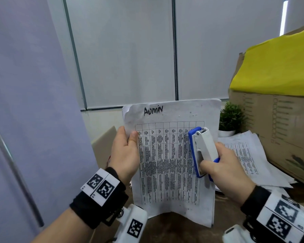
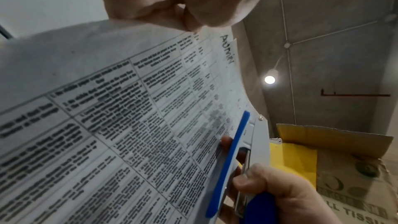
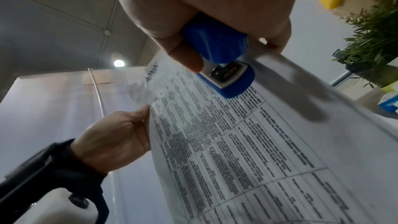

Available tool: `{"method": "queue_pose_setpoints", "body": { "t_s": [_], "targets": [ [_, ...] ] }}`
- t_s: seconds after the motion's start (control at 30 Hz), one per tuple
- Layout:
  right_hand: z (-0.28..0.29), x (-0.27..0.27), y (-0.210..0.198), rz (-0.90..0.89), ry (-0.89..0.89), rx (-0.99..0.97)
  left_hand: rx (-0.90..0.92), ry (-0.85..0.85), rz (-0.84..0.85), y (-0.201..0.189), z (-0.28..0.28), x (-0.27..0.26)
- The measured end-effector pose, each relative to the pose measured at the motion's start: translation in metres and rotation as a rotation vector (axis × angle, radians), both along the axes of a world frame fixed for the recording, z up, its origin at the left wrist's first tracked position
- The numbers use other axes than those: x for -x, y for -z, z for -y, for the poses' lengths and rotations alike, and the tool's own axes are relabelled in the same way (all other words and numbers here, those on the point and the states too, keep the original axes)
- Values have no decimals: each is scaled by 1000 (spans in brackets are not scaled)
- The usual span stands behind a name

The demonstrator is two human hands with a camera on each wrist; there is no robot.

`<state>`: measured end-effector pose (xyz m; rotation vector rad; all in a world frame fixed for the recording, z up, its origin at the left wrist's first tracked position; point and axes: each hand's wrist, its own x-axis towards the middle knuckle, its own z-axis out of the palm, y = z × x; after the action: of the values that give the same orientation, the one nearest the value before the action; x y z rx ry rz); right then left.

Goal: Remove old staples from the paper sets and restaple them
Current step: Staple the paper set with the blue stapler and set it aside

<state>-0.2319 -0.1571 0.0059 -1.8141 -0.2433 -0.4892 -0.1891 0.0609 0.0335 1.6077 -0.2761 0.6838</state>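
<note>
My left hand (image 1: 125, 151) pinches the upright paper set (image 1: 172, 172) at its left edge; my right hand (image 1: 225, 171) grips the blue-white stapler (image 1: 201, 148) before the printed table.

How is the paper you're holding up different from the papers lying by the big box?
The held paper set stands upright, its bottom edge on the desk; the loose papers lie flat beside the cardboard box.
The left hand pinches the held set and the right hand holds a stapler against it; nothing touches the loose papers.
The held set has "Admin" handwritten on top; the loose papers show none.
Both are white sheets with printed tables.
</note>
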Motion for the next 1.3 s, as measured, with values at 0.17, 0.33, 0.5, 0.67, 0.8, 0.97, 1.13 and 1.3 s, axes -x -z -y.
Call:
{"method": "queue_pose_setpoints", "body": {
  "t_s": [0.17, 0.33, 0.5, 0.67, 0.8, 0.97, 1.13, 1.3],
  "targets": [
    [7, -11, -3, 3, 89, -109, 38, 23, -19, -3, -3, -2],
    [9, -15, -37, 369, 298, -256, 60, 20, -33, -3, -2, -4],
    [7, -13, -86, 658, 278, -252, 22, -7, -21, -1, 7, -2],
    [-8, -20, -103, 748, 379, -15, -14, 84, -8, 0, 21, 5],
    [-16, -25, -101, 780, 342, 122, -30, 119, 5, 2, 25, 5],
    [-27, -27, -98, 755, 376, 215, -65, 153, 38, -3, 26, 8],
    [-24, -32, -99, 636, 457, 219, -128, 166, 76, -3, 24, 18],
    [-25, -44, -91, 516, 388, 188, -157, 105, -17, 4, 26, 12]
  ]
}}
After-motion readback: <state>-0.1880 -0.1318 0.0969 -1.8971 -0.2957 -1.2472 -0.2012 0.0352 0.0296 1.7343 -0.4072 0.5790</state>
